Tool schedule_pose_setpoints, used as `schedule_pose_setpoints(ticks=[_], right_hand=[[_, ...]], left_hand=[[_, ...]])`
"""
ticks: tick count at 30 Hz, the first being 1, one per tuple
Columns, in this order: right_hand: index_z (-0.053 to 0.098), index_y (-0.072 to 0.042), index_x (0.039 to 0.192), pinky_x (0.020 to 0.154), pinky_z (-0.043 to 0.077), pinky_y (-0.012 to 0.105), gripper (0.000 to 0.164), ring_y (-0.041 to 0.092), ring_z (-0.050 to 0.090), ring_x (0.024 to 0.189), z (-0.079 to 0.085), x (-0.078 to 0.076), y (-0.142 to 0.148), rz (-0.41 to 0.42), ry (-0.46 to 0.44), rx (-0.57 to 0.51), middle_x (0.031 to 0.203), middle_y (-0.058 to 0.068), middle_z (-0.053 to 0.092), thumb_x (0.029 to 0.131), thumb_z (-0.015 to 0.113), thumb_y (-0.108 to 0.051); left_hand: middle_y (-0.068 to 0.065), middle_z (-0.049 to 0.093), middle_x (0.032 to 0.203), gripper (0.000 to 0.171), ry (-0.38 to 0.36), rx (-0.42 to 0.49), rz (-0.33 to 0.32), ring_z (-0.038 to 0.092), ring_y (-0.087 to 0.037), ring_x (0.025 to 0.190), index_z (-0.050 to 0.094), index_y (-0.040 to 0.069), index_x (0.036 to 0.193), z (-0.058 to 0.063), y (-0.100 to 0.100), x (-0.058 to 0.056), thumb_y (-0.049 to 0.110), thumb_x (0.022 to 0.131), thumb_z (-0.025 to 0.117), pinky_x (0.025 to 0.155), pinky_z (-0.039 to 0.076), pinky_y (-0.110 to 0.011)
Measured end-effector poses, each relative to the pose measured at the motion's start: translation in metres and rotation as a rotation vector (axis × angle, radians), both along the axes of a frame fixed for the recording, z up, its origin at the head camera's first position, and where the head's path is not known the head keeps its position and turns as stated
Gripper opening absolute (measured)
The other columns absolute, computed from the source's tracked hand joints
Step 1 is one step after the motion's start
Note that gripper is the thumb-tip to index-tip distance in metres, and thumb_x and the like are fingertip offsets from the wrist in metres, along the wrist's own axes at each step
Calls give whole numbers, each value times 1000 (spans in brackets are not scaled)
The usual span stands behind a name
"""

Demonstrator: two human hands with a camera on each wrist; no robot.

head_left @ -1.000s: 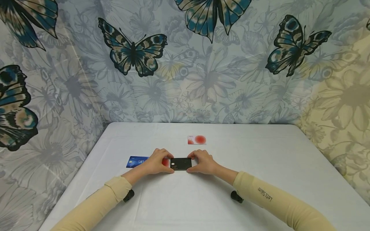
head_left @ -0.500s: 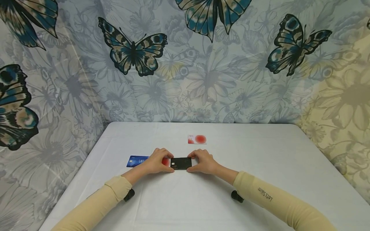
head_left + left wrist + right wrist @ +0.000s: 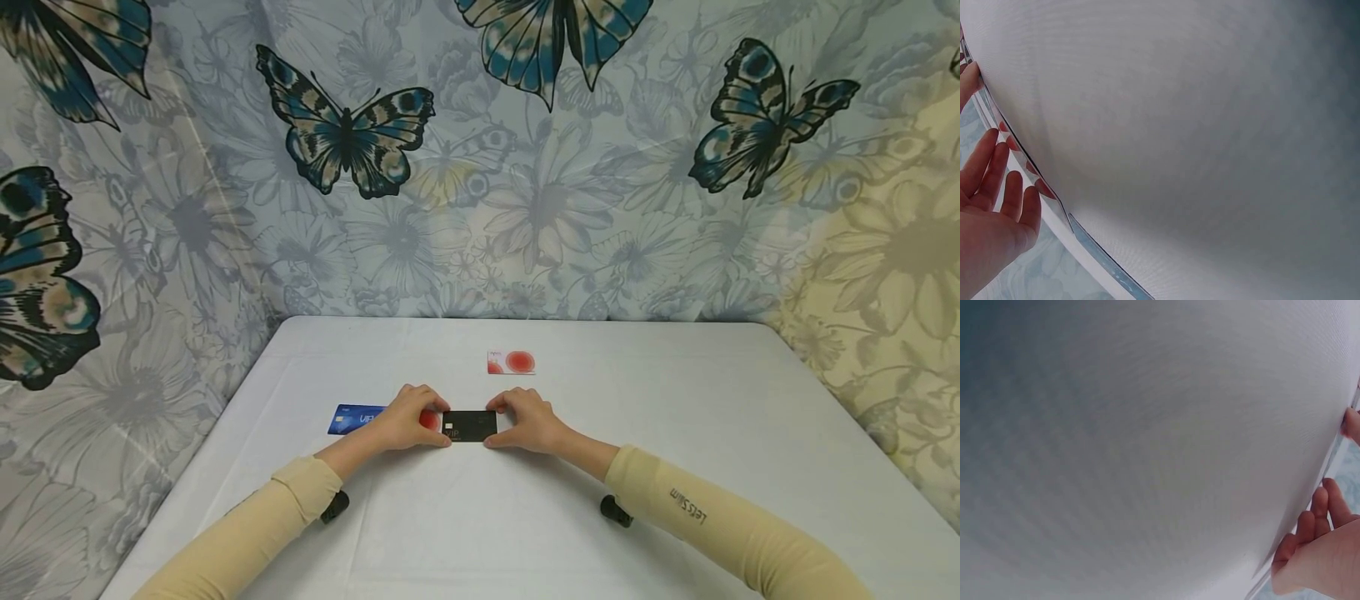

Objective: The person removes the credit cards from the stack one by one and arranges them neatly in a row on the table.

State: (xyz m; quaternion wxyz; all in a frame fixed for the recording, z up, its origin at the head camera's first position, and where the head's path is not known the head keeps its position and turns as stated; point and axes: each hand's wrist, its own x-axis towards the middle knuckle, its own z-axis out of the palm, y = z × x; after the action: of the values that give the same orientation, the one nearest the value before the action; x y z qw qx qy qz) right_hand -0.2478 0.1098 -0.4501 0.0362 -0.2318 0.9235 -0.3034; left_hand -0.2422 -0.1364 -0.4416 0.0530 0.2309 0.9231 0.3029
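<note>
A black card with "VIP" lettering and a small pale chip mark lies at the middle of the table. My left hand holds its left edge with thumb and index finger at the corners. At the opposite edge, my right hand grips it the same way. Beneath and behind the left hand a red-patterned card shows only in part. Further left is a blue VIP card, its right end hidden by that hand. The left wrist view catches the blue card edge-on.
A white and red card lies alone beyond the hands on the white table. Dark devices sit under both wrists, the left one and the right one. A butterfly-print backdrop rises behind the table.
</note>
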Motion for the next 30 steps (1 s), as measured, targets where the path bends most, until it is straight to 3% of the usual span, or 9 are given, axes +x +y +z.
schedule_pose_setpoints(ticks=[30], right_hand=[[63, -20, 104, 74, 31, 38, 46, 15, 41, 93, 1, 2, 1, 20, 20, 18, 96, -4, 54, 65, 81, -36]], left_hand=[[2, 54, 104, 47, 10, -40, 2, 39, -19, 101, 62, 13, 109, 0, 1, 3, 34, 70, 79, 82, 39, -34]])
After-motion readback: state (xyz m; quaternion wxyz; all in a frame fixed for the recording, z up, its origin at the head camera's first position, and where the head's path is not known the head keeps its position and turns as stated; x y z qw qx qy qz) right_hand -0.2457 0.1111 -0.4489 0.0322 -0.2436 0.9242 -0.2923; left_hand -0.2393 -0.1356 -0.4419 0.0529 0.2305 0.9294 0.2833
